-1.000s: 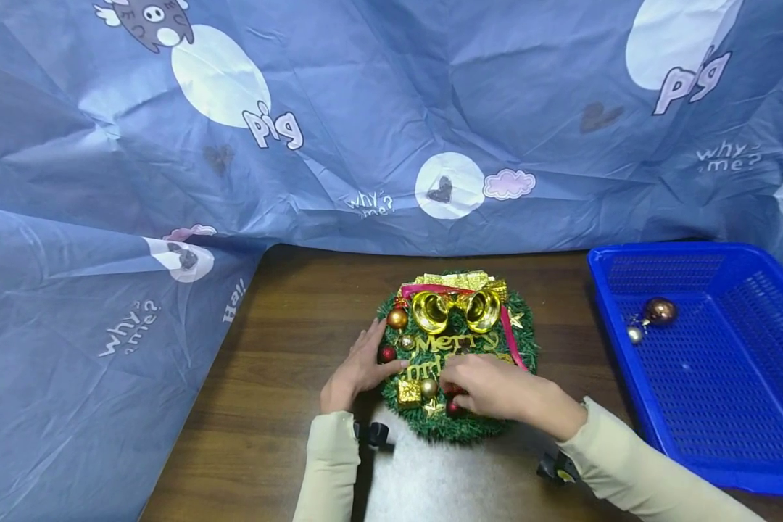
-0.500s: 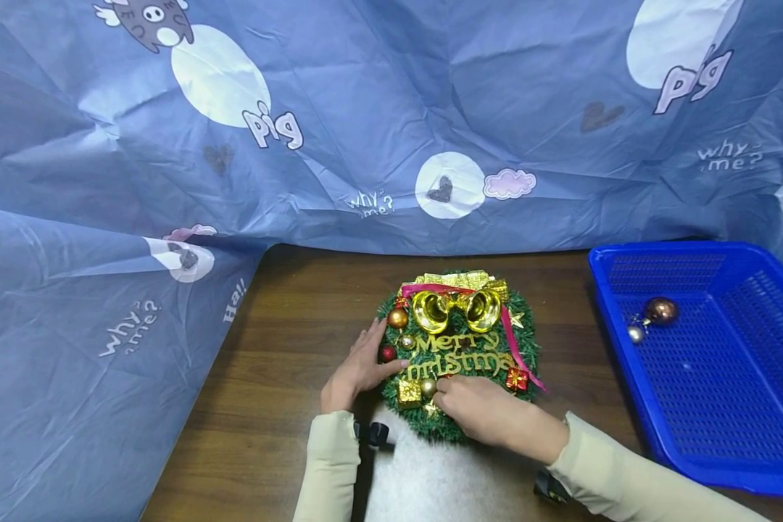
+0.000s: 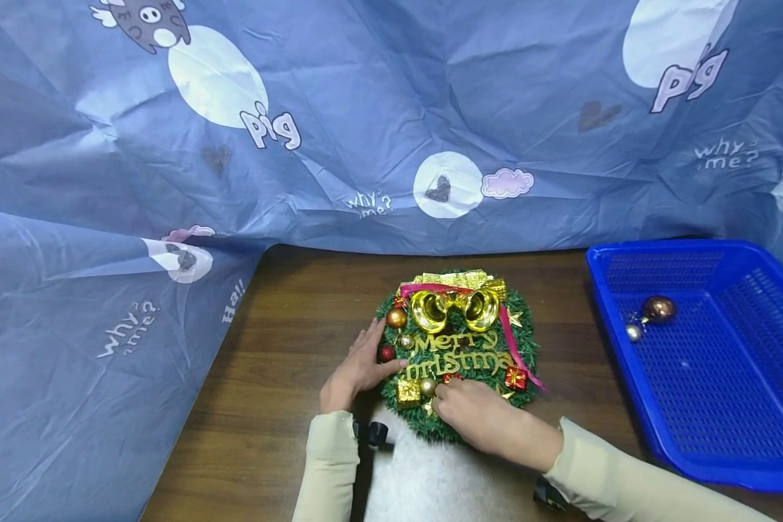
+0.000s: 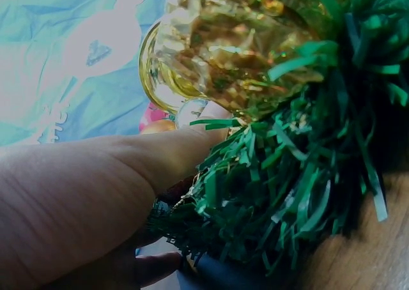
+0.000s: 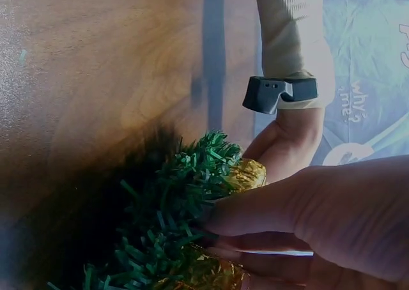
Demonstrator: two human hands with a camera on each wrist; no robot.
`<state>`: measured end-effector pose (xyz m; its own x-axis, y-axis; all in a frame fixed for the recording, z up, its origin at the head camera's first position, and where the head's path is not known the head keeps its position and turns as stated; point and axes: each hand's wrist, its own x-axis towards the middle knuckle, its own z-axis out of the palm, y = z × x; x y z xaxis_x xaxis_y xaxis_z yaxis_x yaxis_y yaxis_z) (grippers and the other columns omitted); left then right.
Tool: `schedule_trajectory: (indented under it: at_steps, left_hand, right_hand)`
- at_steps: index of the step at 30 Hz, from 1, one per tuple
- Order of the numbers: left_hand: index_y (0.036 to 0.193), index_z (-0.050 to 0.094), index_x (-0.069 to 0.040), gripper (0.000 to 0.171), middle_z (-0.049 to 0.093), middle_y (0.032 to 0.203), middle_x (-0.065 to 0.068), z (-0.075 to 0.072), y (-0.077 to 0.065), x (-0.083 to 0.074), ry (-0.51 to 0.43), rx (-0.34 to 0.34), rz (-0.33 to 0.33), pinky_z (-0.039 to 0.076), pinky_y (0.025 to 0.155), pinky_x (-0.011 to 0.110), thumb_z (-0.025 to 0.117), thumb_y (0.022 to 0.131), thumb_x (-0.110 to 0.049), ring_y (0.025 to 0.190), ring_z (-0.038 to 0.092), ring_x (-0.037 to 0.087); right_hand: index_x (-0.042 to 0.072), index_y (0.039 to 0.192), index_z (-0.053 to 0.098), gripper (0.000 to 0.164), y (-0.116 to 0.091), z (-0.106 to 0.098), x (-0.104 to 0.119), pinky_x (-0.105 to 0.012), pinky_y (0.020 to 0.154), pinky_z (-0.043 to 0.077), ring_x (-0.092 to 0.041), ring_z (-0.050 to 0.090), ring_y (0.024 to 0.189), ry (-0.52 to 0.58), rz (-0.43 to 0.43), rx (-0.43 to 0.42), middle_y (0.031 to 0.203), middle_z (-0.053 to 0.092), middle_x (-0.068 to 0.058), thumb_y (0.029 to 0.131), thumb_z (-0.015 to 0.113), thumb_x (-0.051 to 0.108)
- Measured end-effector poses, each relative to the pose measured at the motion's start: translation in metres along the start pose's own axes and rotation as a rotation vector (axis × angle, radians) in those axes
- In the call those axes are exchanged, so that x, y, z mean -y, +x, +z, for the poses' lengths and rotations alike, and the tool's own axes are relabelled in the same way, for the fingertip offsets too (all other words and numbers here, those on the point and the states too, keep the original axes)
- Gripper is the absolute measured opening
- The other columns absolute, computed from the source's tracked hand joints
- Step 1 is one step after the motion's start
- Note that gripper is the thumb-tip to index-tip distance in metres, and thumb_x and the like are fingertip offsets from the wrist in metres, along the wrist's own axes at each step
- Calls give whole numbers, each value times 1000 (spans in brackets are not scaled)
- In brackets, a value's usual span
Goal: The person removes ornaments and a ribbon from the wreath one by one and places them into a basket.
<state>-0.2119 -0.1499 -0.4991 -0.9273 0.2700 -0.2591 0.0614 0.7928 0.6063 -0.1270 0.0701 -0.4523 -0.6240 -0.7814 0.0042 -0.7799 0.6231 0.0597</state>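
Observation:
A round green tinsel wreath [image 3: 463, 428] lies on the table, with gold bells [image 3: 481, 310], gold "Merry Christmas" lettering [image 3: 457, 361] and small ornaments on it. My left hand [image 3: 360, 370] rests on its left edge, fingers straight along the outside and thumb over the top. Low on the wreath, my right hand [image 3: 476, 417] curls its fingers and thumb into the tinsel, where a red bauble is hidden under it. A gold bauble [image 3: 428, 387] sits right at those fingertips, next to a gold gift box [image 3: 408, 393]. A red gift box [image 3: 515, 377] shows right of the hand.
A blue plastic basket [image 3: 610, 355] stands at the right, with a brown bauble [image 3: 659, 309] and a small pale bauble [image 3: 633, 333] in it. Blue printed sheeting [image 3: 339, 145] hangs behind and left of the wooden table [image 3: 267, 362].
My right hand has moved slightly down and left over the wreath, uncovering the lettering and the red gift box while covering the red bauble. The left hand stays in place.

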Motion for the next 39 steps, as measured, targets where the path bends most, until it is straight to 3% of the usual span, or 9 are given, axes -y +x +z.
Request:
schedule_trajectory:
  at_steps: [12, 21, 30, 39]
  left_hand:
    - [155, 10, -23, 91, 3, 162, 6, 0, 1, -1, -6, 6, -3, 11, 118, 58, 65, 87, -46, 148, 5, 34]
    - [155, 10, -22, 91, 3, 162, 7, -1, 0, -1, -10, 9, -4, 10, 117, 58, 66, 87, -45, 148, 5, 34]
    - [155, 10, -21, 92, 3, 162, 7, -1, -1, 0, -15, 9, -9, 9, 118, 58, 66, 87, -46, 148, 4, 35]
    - [155, 9, -22, 92, 2, 162, 5, -1, -1, 1, -20, 12, -12, 9, 118, 58, 66, 86, -47, 148, 4, 34]
  right_hand:
    - [7, 86, 68, 14, 0, -11, -6, -22, 65, 55, -14, 61, 72, 85, 0, -1, 85, 66, -3, 75, 74, 0]
    - [9, 83, 67, 9, -5, -32, -24, -22, 67, 55, -10, 59, 73, 289, 19, -40, 79, 62, 3, 79, 73, 4]
    - [11, 86, 67, 10, -12, -53, -42, -23, 66, 54, -9, 60, 74, 316, 44, -135, 81, 63, 3, 81, 73, 5]
    - [10, 92, 69, 15, -16, -69, -52, -29, 74, 57, -12, 63, 82, 294, 79, -188, 87, 67, 1, 79, 75, 6]
